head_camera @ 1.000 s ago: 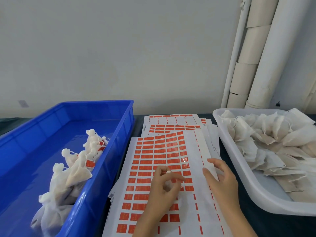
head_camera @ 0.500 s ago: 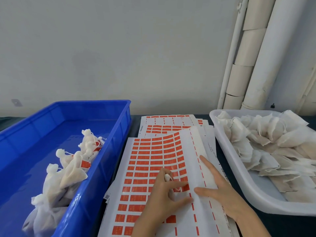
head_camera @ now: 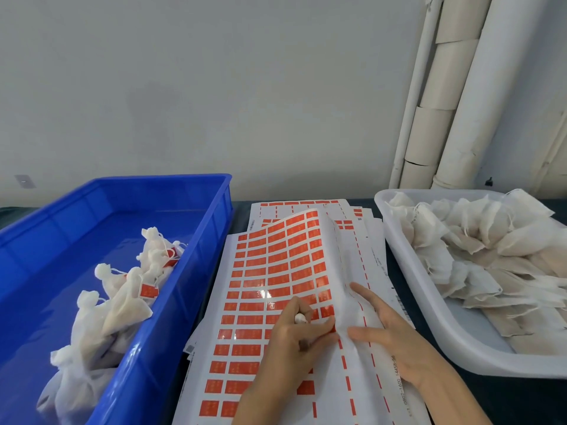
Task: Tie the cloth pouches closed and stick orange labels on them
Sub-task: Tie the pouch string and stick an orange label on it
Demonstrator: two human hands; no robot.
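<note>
A dark table (head_camera: 239, 210) carries three things side by side. At the left stands a blue plastic crate (head_camera: 196, 271), its near corner running out of view. In the middle lies a loose stack of white label sheets (head_camera: 377, 246), fanned a little so that the edges of the lower sheets show at the far end and along the right. At the right sits a white plastic tray (head_camera: 429, 305), just beside the stack. Bare dark tabletop shows in the narrow strips between them.
</note>
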